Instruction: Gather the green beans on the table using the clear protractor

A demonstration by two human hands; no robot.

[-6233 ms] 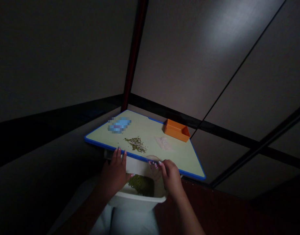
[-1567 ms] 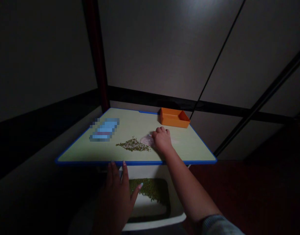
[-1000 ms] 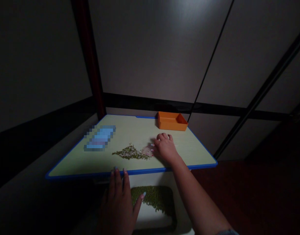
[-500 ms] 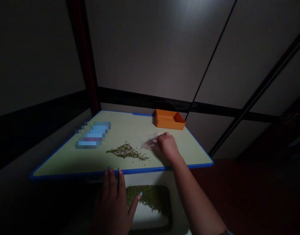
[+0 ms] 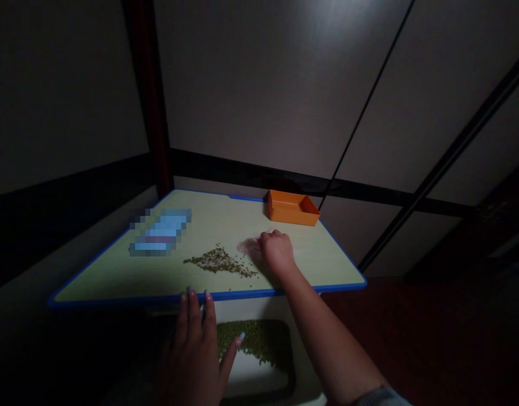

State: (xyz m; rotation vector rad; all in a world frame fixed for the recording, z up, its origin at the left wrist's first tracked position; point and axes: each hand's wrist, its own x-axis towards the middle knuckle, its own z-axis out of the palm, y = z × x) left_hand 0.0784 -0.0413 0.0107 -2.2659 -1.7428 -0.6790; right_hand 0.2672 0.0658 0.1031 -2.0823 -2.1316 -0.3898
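Observation:
My right hand is closed over a crumpled, thin, pinkish sheet, see-through in places, on the tabletop. Whether it is plastic or cloth I cannot tell. Just left of it lies a loose, flat pile of small green-brown beans, with single beans scattered around. My left hand is open, fingers stretched out and their tips at the table's blue front edge. Below that edge, beside my left thumb, a pale tub holds many green beans heaped toward its far side.
An orange open box stands at the back right of the pale, blue-rimmed table. A blurred-out blue and white flat item lies at the left. Cabinet panels rise close behind the table.
My right hand has moved a little left across the table with the crumpled sheet, closer to the beans. My left hand stays in place.

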